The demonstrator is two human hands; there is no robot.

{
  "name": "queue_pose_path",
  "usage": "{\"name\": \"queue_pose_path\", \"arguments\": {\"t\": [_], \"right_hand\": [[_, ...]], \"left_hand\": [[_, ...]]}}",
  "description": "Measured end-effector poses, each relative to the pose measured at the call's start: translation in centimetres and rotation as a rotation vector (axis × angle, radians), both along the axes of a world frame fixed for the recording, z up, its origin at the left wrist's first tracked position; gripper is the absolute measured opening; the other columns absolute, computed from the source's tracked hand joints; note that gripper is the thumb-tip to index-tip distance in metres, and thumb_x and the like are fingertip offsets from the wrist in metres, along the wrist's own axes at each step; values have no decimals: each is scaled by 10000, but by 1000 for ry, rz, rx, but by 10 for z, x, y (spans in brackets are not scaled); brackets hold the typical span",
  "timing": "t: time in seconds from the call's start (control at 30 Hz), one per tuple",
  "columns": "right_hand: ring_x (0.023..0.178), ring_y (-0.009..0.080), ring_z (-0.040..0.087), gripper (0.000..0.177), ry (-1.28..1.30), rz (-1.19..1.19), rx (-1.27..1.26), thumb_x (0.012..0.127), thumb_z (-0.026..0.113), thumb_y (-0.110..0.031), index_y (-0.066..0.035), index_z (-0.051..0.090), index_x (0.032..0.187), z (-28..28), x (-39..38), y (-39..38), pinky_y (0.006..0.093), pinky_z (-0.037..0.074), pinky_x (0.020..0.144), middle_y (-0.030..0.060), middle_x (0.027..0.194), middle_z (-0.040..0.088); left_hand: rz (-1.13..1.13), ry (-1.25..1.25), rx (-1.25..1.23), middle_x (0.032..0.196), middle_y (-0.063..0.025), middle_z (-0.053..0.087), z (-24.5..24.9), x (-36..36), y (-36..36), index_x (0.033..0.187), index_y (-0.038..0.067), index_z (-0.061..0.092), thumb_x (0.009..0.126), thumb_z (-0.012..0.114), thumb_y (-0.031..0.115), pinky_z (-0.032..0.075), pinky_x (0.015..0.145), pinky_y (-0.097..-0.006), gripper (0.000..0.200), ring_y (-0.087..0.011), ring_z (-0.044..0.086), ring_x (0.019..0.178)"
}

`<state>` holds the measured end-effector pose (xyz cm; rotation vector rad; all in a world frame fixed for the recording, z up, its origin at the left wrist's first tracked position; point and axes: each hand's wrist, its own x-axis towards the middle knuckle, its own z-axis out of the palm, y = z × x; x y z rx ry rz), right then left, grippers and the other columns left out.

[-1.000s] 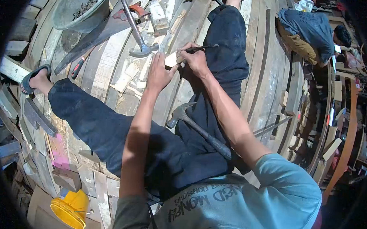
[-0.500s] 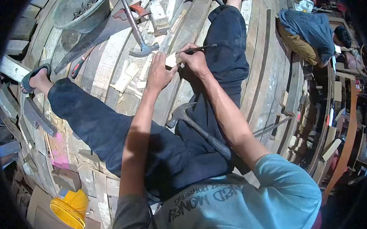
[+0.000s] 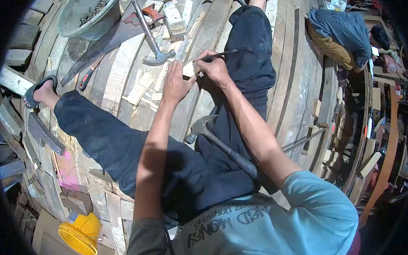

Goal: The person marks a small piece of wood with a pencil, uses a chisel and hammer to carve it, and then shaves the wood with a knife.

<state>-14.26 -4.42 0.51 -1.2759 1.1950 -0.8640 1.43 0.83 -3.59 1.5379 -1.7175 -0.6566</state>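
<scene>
Between my hands is a small pale wood piece (image 3: 188, 69). My left hand (image 3: 176, 84) rests along its left side, fingers close together on its edge. In my right hand (image 3: 213, 69) is a thin dark pencil-like tool (image 3: 222, 54), its back end pointing up and to the right; its tip is hidden by the fingers. Just beyond my left hand, a hammer with a metal handle (image 3: 158, 57) lies on the boards. Another hammer, dark-handled (image 3: 224, 148), lies across my lap. Wood offcuts (image 3: 140, 87) are scattered left of my left hand.
A grey basin of nails (image 3: 89, 15) stands at the upper left, beside a long saw blade (image 3: 103, 45). A red-black handled tool (image 3: 85, 79) lies near my foot. At the lower left is a yellow bucket (image 3: 80, 235). Another person (image 3: 340, 35) crouches at the upper right.
The view has shifted slightly. My right hand and the dark tool have moved a little to the left; my left hand stays beside the wood piece.
</scene>
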Motion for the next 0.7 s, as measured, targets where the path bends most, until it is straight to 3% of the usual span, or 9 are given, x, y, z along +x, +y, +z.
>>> {"name": "queue_pose_path", "arguments": {"t": [0.23,0.43,0.5,0.53,0.7], "right_hand": [[694,117,624,59,2,-10,7,788,706,-29,-13,655,814,2,2,0,278,506,629,48,761,669],[655,139,618,70,-460,-332,85,749,674,30,-1,625,789,-2,-5,-9,269,500,613,78,730,654],[638,162,618,96,-461,-367,43,737,648,45,2,609,813,-10,-13,-14,279,502,596,115,767,663],[640,165,619,101,-485,-410,30,736,643,45,2,605,818,-9,-12,-15,280,503,597,121,781,666],[705,151,623,76,-477,-485,23,780,633,58,10,624,839,-2,-11,-13,271,506,675,97,812,659]], "left_hand": [[2,-11,-17,1067,-257,541,-2,1,1,1094,-52,500,725,793,202,443,898,-497,534,-438,526,1047],[-1,-19,-26,1065,-252,550,7,0,2,1101,-39,520,752,809,260,453,887,-491,543,-443,529,1034],[-10,-11,-1,1043,-242,549,13,0,2,1087,-30,530,753,808,255,457,869,-493,521,-441,532,1017],[10,-58,-148,1005,-225,539,7,-1,1,1055,-23,542,737,813,227,460,832,-499,486,-427,538,979],[12,-12,-204,972,-205,526,12,-2,3,1014,-20,548,692,815,121,449,822,-485,441,-414,521,948]]}}
